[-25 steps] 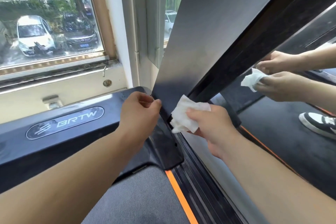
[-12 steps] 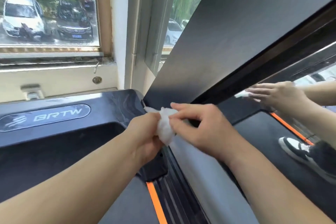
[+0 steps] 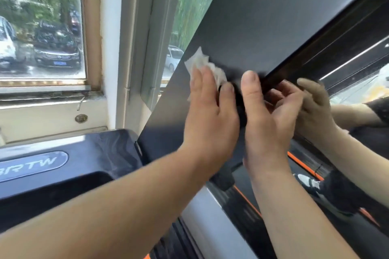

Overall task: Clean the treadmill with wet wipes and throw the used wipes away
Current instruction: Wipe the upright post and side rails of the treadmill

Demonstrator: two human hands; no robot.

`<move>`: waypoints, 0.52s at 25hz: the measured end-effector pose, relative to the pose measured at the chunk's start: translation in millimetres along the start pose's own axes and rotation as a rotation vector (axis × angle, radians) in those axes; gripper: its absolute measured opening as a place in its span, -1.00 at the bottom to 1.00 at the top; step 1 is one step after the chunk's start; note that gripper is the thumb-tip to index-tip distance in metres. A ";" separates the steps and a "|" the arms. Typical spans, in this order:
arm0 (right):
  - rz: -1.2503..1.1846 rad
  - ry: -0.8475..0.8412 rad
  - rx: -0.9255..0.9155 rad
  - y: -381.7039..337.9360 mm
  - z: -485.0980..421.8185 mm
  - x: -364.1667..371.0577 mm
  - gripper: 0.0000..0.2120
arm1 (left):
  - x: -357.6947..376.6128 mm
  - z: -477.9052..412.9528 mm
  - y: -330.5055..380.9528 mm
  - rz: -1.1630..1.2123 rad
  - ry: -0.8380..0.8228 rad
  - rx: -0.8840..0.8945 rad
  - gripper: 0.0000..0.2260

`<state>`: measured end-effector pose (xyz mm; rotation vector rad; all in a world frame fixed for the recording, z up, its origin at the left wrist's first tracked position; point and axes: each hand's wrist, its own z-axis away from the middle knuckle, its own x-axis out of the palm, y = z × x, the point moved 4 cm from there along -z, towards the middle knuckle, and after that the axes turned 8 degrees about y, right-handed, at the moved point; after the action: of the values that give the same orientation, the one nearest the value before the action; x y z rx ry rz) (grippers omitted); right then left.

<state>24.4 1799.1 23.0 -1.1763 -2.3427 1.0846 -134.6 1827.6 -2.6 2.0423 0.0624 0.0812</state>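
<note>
Now I'm mid-wipe: my left hand (image 3: 210,115) presses the wet wipe (image 3: 200,63) flat-fingered on the treadmill upright (image 3: 263,27); right hand (image 3: 267,115) grips its edge; next, I reckon, a steady sweep upward.

An indoor exercise space — a gym or a home workout corner; which one cannot be told. A treadmill (image 3: 117,176) fills the lower frame, its black motor cover (image 3: 94,153) bearing a BRTW badge (image 3: 31,166) at lower left, its dark upright (image 3: 273,17) slanting to the upper right. It stands against a window (image 3: 42,17) at upper left — parked cars (image 3: 56,54) and trees outside.
</note>
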 end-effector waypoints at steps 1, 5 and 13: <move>-0.033 0.023 -0.005 -7.7 -7.2 -1.4 -0.72 | 7.3 6.8 -11.1 -0.029 -0.040 -0.013 -0.41; -0.302 -0.008 0.030 -68.9 11.1 4.4 -0.72 | 8.9 36.2 -34.3 0.036 -0.111 -0.203 -0.40; -0.432 -0.252 0.298 -81.7 3.7 -7.2 -0.52 | 5.8 21.2 14.3 -0.188 -0.123 0.349 -0.39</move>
<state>-18.5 1760.7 81.5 -0.4212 -2.3462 1.4115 -126.9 1802.8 0.7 2.3741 0.2035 -0.1849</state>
